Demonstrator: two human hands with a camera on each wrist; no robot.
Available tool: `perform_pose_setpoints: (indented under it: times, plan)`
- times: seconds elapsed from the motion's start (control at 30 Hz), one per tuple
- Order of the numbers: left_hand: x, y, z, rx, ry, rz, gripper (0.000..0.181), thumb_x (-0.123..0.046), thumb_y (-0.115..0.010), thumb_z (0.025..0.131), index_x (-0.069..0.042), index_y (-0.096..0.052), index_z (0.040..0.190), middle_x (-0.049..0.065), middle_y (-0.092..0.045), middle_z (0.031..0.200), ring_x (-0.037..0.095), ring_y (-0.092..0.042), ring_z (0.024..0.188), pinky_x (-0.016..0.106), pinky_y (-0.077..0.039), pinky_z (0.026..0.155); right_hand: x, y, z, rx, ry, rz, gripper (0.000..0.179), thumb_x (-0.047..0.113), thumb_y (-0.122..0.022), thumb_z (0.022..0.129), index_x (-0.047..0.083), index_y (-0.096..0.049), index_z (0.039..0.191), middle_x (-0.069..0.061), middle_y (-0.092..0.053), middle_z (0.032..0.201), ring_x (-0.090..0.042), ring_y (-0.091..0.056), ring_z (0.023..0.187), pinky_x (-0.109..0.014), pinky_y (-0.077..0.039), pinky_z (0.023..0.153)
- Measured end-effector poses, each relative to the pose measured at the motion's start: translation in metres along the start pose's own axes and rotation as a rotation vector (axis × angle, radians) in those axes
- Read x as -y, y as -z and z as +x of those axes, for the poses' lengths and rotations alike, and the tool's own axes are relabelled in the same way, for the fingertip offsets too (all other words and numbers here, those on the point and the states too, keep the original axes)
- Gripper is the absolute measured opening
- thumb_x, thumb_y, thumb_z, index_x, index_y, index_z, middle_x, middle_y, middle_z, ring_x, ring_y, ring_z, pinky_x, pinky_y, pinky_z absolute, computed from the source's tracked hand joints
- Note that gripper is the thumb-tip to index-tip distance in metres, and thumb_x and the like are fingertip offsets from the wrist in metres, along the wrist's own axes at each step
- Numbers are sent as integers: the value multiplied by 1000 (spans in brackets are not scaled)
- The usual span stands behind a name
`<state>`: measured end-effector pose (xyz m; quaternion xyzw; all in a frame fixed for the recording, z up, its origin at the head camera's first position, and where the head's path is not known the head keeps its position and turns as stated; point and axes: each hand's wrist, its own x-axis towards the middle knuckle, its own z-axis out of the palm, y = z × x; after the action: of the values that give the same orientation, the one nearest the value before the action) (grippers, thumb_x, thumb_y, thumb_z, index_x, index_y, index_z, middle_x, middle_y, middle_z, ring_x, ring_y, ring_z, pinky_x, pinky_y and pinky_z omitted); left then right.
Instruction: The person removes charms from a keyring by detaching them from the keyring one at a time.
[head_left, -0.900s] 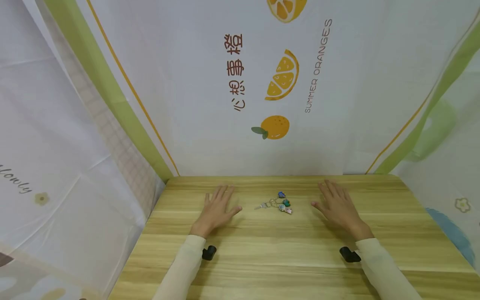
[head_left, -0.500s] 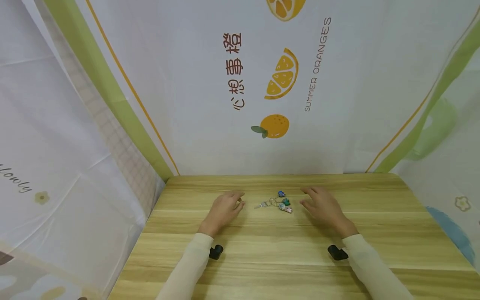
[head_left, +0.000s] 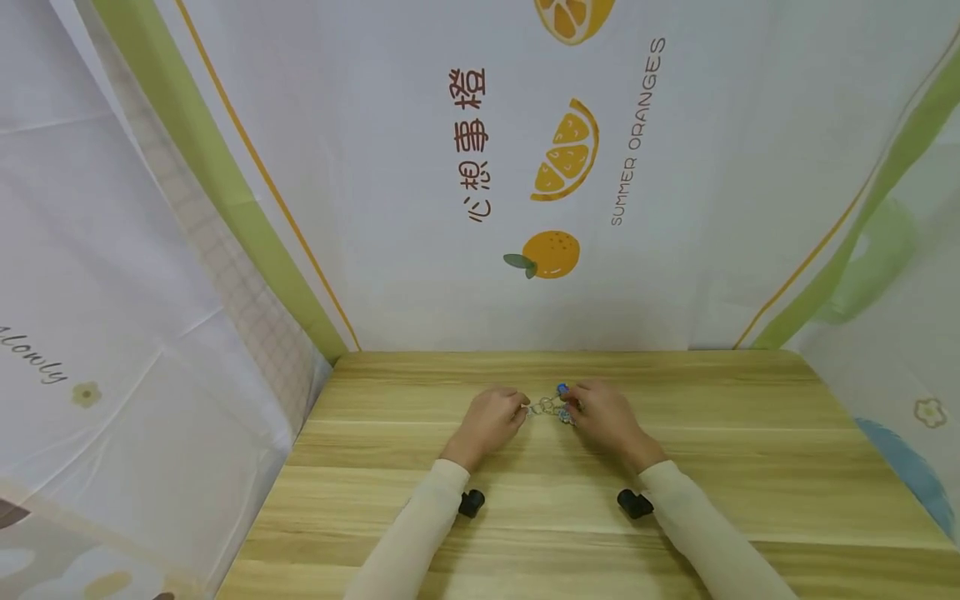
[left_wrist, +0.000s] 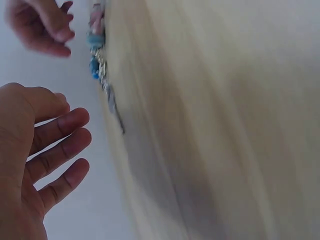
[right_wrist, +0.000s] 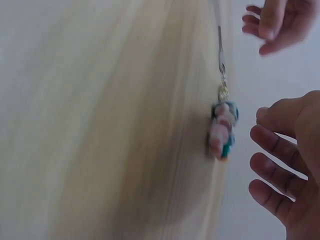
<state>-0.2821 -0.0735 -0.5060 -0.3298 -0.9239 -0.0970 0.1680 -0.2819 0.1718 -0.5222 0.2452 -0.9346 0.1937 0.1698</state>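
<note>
A key ring (head_left: 547, 406) lies near the far middle of the wooden table. Its key (right_wrist: 221, 55) points left, and several small figure charms hang at its right. One charm is blue (head_left: 562, 388), another pink (right_wrist: 220, 132). My left hand (head_left: 487, 421) reaches in at the key end, hiding most of the key in the head view. Over the charms, my right hand (head_left: 603, 415) covers part of them. In the wrist views, the fingers of my left hand (left_wrist: 42, 155) and right hand (right_wrist: 295, 150) are loosely bent, with gaps between thumb and fingers and nothing pinched.
The wooden table (head_left: 555, 533) ends at a white printed curtain (head_left: 397, 208) behind the key ring. More cloth hangs at the left (head_left: 112, 333) and right (head_left: 885, 358). Black wrist devices (head_left: 471, 503) show beneath the sleeves.
Both hands have moved inward from the sides, from spread flat on the table to bent fingers at either end of the key ring. The key ring appears to have stayed in place.
</note>
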Motion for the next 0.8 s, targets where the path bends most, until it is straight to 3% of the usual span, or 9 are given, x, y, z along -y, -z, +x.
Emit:
perform_pose_setpoints:
  times: [0.13,0.3,0.43,0.8]
  plan:
    - [-5,-10,7,10,3,-7,11,-16,-74,101,-11,-82,107,-1,-80,104,14,-76,94,28,-61,86,8,-6,6,13,-4,-1,12,12,-82,93,10,-81,105,-4,-77,103,-24,-73,93,-39,-62,73]
    - [-8,-20,11,70,33,-5,13,-19,-73,103,-12,-81,111,-1,-77,107,15,-73,99,30,-60,92,9,-16,11,17,21,-38,6,13,-83,93,12,-80,99,-1,-75,96,-20,-69,86,-37,-59,71]
    - [-11,-25,14,115,54,29,15,-21,-72,104,-14,-81,114,-2,-74,108,15,-70,102,30,-58,94,10,-23,14,-16,52,-53,6,12,-84,91,12,-79,95,-2,-76,96,-22,-67,87,-41,-59,77]
    - [-14,-33,17,163,64,69,11,-22,-71,105,-16,-79,110,-3,-69,108,14,-65,103,26,-56,90,15,-34,16,-33,77,-98,10,12,-87,87,11,-78,92,-3,-73,92,-21,-56,81,-40,-51,73]
